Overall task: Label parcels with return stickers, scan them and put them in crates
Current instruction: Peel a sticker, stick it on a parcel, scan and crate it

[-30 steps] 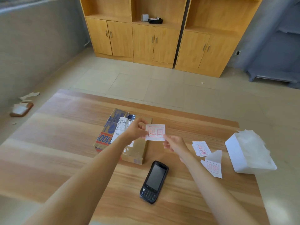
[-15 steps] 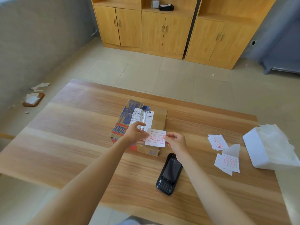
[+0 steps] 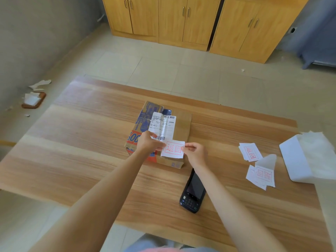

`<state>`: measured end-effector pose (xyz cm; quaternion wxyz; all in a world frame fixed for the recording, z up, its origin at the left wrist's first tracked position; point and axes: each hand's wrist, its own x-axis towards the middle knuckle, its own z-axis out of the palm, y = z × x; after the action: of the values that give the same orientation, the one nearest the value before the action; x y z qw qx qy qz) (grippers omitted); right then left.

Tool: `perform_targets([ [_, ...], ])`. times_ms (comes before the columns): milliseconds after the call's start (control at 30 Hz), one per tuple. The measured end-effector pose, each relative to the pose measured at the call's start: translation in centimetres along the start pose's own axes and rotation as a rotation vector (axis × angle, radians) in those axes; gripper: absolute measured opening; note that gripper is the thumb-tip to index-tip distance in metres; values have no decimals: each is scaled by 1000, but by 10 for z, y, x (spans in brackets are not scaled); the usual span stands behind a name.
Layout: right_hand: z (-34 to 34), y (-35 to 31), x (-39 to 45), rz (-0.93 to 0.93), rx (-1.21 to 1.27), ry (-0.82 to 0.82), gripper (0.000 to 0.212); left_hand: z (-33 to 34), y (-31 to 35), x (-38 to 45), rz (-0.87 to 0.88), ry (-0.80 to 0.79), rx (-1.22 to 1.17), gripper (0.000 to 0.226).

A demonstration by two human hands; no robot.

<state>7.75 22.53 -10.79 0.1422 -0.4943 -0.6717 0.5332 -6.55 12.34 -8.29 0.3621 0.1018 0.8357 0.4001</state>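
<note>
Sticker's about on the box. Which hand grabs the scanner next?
Right hand, probably. The scanner lies directly beneath that wrist, while the left hand is across the box, pinching the sticker.

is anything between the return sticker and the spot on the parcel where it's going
Nothing visible. Both hands, left hand and right hand, pinch the return sticker over the parcel, just below its shipping label.

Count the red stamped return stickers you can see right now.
3 at least: one sticker pinched by both the left hand and right hand over the parcel, plus two piles on the table at right, upper and lower, possibly stacked.
</note>
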Motion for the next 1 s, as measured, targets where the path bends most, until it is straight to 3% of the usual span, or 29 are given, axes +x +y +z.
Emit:
perform_targets([
  [233,2,6,5,10,-28,22,14,1,-5,9,12,-5,162,45],
  [1000,10,3,5,-114,-257,74,9,8,-3,15,106,31,370,47],
])
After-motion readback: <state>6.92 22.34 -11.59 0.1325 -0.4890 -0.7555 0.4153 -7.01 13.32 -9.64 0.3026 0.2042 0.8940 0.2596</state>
